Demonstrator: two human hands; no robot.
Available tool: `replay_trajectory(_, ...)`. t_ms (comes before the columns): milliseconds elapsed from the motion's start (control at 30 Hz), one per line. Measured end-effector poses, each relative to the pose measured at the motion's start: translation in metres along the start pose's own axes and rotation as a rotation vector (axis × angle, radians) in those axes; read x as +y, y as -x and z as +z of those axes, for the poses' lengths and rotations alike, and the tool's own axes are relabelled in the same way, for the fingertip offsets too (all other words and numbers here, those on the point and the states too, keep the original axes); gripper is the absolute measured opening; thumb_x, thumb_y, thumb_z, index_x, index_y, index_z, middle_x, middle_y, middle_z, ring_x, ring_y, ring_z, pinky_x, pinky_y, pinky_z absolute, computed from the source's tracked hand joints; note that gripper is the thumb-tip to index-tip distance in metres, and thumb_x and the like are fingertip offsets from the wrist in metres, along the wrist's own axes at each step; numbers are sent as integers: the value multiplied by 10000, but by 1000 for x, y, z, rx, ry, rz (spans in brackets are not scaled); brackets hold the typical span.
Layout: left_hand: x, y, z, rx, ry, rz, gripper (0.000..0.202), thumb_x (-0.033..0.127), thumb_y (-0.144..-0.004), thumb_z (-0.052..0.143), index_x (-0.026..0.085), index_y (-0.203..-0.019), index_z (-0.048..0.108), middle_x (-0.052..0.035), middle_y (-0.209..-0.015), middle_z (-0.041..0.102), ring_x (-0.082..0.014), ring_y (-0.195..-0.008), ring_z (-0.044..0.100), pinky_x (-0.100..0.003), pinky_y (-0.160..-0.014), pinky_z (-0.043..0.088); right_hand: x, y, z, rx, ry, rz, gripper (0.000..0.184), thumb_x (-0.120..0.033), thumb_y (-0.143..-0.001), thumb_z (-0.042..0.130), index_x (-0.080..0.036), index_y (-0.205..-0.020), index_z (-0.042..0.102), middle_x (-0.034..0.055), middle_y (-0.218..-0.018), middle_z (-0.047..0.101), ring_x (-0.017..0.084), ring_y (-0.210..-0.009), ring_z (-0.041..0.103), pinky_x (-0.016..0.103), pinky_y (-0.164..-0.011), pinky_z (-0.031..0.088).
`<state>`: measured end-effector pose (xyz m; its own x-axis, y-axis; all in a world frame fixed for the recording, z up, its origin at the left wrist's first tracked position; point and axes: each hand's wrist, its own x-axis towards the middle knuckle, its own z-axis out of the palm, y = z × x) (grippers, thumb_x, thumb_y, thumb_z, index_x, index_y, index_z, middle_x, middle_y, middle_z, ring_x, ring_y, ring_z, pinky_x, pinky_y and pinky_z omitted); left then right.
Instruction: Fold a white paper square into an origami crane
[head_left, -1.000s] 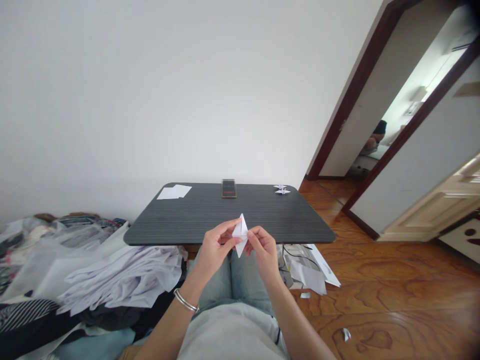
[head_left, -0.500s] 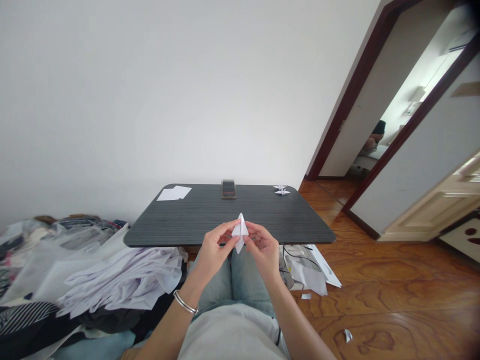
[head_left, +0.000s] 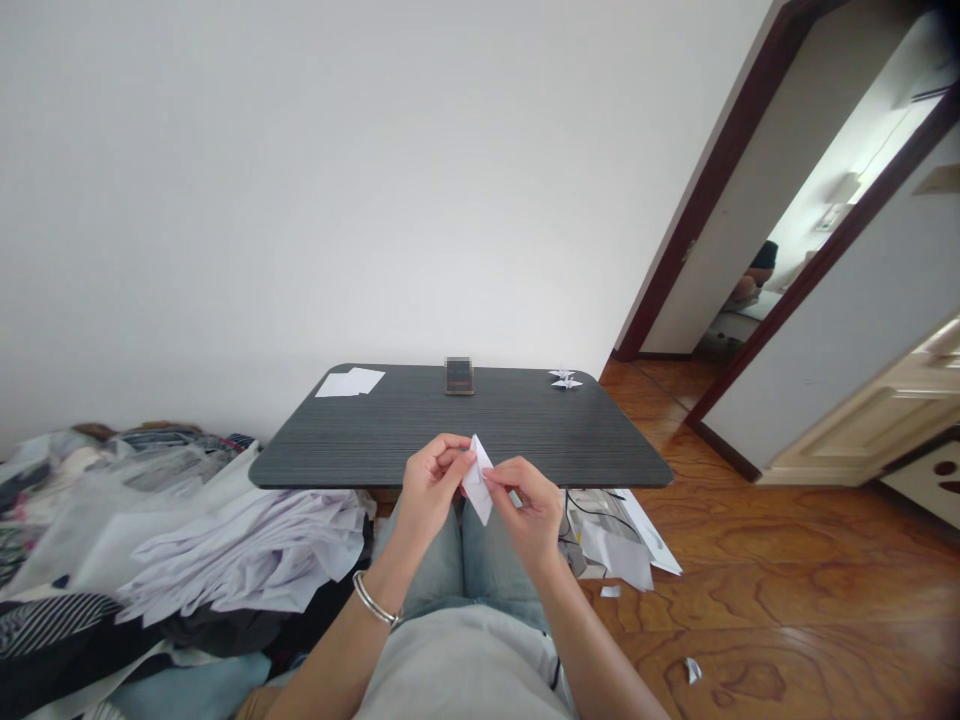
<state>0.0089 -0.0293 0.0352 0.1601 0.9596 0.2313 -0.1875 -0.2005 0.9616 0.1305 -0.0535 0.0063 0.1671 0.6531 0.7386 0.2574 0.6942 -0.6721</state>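
Between my two hands is a small piece of folded white paper (head_left: 478,490), shaped like a narrow diamond and tilted to one side. My left hand (head_left: 433,480) pinches its upper left edge between thumb and fingers. On the other side, my right hand (head_left: 529,500) has thumb and forefinger closed on its right edge. Both hands are held just over the near edge of the dark table (head_left: 360,430), above my lap. Two folded paper cranes (head_left: 566,383) sit at the table's far right corner.
White paper sheets (head_left: 349,382) lie at the table's far left, and a phone (head_left: 459,376) stands at the back middle. Heaped clothes (head_left: 247,550) fill the left side. Papers and cables (head_left: 611,540) are under the right side; paper scraps (head_left: 693,670) lie on the wooden floor.
The folded paper has turned from upright to a tilt, its lower tip swinging right. My right fingers have shifted into a pinch on its right edge.
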Motion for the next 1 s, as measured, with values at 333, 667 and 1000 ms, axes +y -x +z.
replay_trajectory(333, 9, 2, 0, 46, -38, -16, 233, 354, -715, 628, 129, -692, 571, 55, -468, 490, -51, -426, 374, -178, -426, 280, 7, 6, 0, -81, -67, 92, 144, -162, -757, 614, -230, -882, 634, 9, -720, 621, 139, -592, 563, 255, -539, 476)
replay_trajectory(667, 11, 3, 1, 17, -56, 8, 217, 318, -724, 613, 128, -650, 540, 51, -461, 478, -50, -426, 393, -163, -426, 320, 2, 0, -1, -33, -18, -92, 148, -87, -777, 580, -214, -747, 649, 4, -659, 628, 137, -595, 573, 255, -545, 440)
replay_trajectory(1000, 10, 3, 0, -20, -90, 45, 199, 308, -758, 589, 129, -684, 549, 45, -494, 497, -56, -450, 413, -164, -443, 336, 3, -1, -2, -49, -50, -21, 135, -97, -777, 588, -205, -722, 645, 4, -644, 614, 135, -589, 557, 253, -543, 422)
